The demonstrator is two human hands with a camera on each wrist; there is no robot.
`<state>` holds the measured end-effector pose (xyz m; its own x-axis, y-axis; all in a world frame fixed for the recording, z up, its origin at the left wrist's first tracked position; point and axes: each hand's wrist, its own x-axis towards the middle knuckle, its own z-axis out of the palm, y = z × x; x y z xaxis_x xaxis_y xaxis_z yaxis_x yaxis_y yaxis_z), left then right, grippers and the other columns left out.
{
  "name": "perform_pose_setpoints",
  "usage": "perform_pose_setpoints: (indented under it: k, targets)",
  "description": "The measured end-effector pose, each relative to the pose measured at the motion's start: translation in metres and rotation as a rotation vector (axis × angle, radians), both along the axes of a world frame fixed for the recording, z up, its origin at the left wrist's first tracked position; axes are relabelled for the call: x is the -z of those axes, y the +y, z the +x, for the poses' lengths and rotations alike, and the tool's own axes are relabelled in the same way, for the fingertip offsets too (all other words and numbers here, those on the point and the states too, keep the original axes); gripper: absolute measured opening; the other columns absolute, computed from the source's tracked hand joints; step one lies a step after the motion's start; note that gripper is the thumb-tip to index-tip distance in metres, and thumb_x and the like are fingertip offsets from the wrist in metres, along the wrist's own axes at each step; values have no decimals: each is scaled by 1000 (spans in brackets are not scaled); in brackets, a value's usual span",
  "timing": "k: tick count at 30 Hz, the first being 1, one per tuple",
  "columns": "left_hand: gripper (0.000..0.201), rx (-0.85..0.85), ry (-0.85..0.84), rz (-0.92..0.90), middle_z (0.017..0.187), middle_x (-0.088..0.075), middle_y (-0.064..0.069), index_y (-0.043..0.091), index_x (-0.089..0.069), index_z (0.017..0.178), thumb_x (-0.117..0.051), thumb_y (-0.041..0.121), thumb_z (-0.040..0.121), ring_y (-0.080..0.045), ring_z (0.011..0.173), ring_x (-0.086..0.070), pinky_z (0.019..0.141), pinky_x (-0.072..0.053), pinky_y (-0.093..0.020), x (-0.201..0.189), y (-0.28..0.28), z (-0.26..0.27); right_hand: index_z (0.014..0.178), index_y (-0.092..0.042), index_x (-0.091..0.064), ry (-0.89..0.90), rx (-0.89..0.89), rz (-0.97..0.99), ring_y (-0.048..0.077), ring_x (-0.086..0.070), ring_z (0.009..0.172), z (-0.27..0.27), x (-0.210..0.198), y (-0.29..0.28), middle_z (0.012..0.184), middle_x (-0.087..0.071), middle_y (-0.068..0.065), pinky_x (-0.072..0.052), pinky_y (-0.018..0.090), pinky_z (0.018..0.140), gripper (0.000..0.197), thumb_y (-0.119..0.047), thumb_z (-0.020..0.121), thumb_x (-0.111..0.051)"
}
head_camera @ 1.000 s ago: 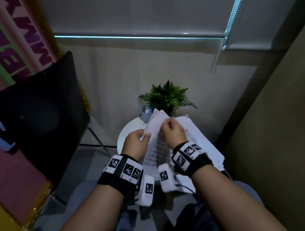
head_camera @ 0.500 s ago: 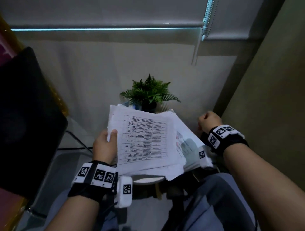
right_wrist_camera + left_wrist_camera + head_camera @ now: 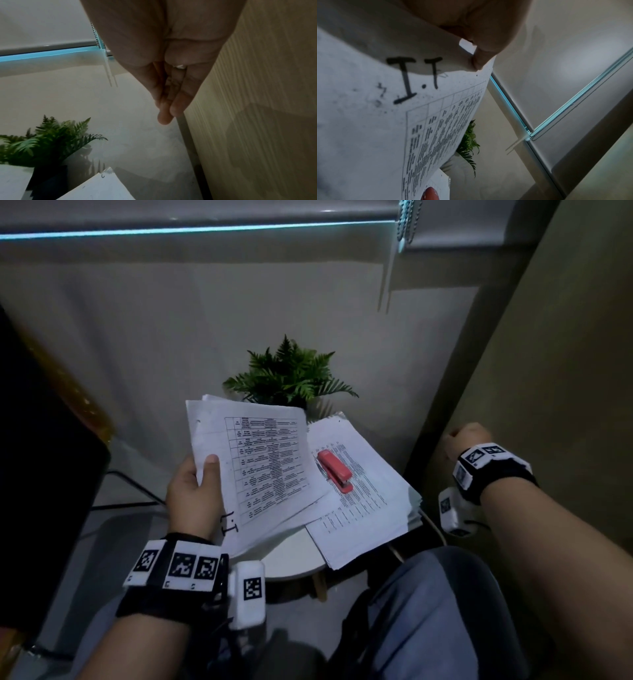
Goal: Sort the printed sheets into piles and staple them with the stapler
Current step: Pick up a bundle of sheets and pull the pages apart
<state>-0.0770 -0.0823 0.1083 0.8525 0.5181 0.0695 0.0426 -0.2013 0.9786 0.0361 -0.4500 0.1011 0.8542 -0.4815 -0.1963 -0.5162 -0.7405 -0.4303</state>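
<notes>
My left hand (image 3: pixel 195 494) grips a sheaf of printed sheets (image 3: pixel 260 463) at its left edge, thumb on top, held above the small round white table (image 3: pixel 291 563). The top sheet carries a table of text and a handwritten "I.T" (image 3: pixel 412 81). A red stapler (image 3: pixel 334 470) lies on a thick pile of printed sheets (image 3: pixel 363 508) on the table's right side. My right hand (image 3: pixel 466 440) hangs off to the right beside the wall, away from the papers. Its fingers (image 3: pixel 168 108) are drawn together against the thumb, with nothing seen in them.
A potted fern (image 3: pixel 287 374) stands at the table's back edge, behind the sheets. A black chair (image 3: pixel 41 474) fills the left side. A beige wall (image 3: pixel 548 371) closes in on the right, and a blind cord (image 3: pixel 404 227) hangs at top right.
My right hand let go of the sheets and swung right to the wall. The left hand now holds the sheaf alone, laid flatter, and the red stapler on the pile has come into view.
</notes>
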Motion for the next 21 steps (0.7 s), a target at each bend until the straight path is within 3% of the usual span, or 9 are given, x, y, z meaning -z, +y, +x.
perform_pose_setpoints:
  k: [5,8,11,15,18,21]
  targets:
    - [18,31,-8,-84,97,-71,-3,24,-65,101,-50,33,95,-23,92,-67,86,-54,-46,4,-2,1,94,-1,-69,-176,-112,49,35,-65,92,-10,0,33,96,-70,19,-53,36,81,22,-16,88,-55]
    - [17,57,-30,-118,93,-72,-2,22,-65,97,-50,29,96,-21,89,-68,84,-55,-43,-2,-6,-2,87,-1,-66,-212,-277,66,29,-60,80,-21,-9,78,84,-64,15,-47,30,72,19,-18,87,-58]
    - [19,85,-44,-136,90,-71,1,14,-65,104,-50,23,97,-17,85,-68,81,-57,-37,-8,-7,-4,85,-4,-68,-248,-523,197,25,-63,79,-38,-22,130,82,-67,8,-48,26,69,15,-18,85,-62]
    - [15,125,-29,-79,92,-73,-1,32,-67,89,-53,29,94,-23,88,-69,84,-54,-50,-9,1,-3,82,-8,-69,-204,-717,438,5,-55,62,-72,-38,192,68,-61,-8,-43,13,56,14,-21,85,-67]
    - [18,136,-15,-46,92,-72,-6,32,-63,84,-51,23,95,-28,88,-68,85,-52,-52,-13,4,-4,76,-13,-70,-125,-753,481,12,-62,69,-90,-36,220,69,-66,-3,-50,26,68,23,-36,78,-73]
    - [15,141,-34,-51,93,-69,-11,25,-60,92,-47,18,97,-32,89,-66,85,-52,-47,-16,2,-5,71,-14,-71,-46,-744,472,13,-63,69,-100,-29,234,73,-71,3,-52,29,70,29,-42,72,-77]
